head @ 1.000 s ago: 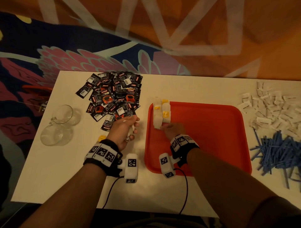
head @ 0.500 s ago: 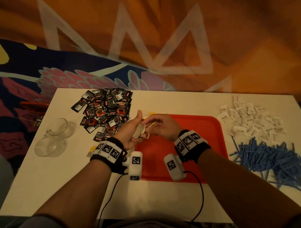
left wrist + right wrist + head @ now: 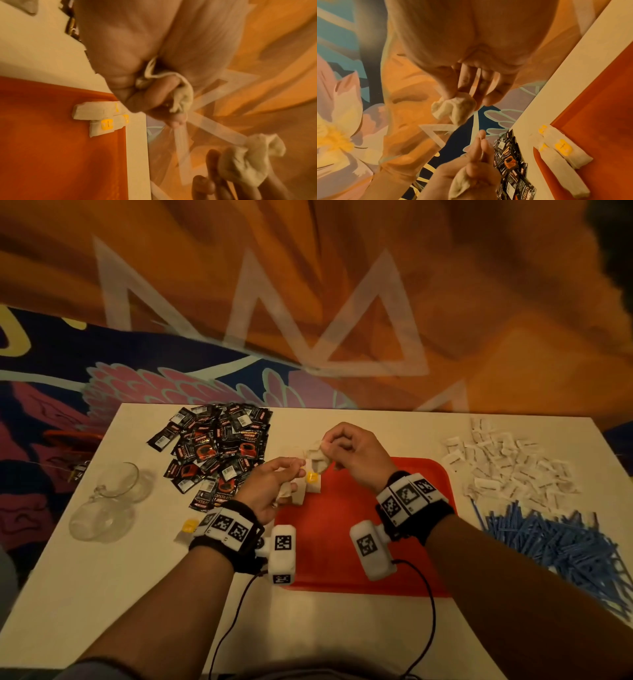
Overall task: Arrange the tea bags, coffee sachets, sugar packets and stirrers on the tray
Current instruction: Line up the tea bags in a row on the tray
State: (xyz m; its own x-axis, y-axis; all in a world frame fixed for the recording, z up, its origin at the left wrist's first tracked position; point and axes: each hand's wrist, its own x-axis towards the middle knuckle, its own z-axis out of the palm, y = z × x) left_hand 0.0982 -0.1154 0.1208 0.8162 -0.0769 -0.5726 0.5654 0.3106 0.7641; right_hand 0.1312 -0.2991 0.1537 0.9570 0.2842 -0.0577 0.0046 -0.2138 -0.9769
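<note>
Both hands are raised above the far left corner of the flat red plastic tray (image 3: 394,542), which lies in the middle of the white counter (image 3: 137,594). The right hand (image 3: 356,457) pinches a crumpled, pale paper tea bag (image 3: 317,455) between thumb and fingertips, its grip clamped on the bag just above the tray's far edge. The left hand (image 3: 265,487), a little lower and nearer, has its fingers curled round a second crumpled tea bag (image 3: 181,97), with thumb and forefinger pressed together as if on a thin string, though I cannot make the string out clearly. Beneath the hands, a few neat white tea bags with yellow tags (image 3: 310,482) lie side by side in the tray's far left corner. A heap of black coffee sachets (image 3: 219,450) sits on the counter left of the tray, with two clear glass cups (image 3: 109,501) further left. To the right lie scattered white sugar packets (image 3: 507,460), and nearer, a pile of thin blue stirrers (image 3: 555,539).
</note>
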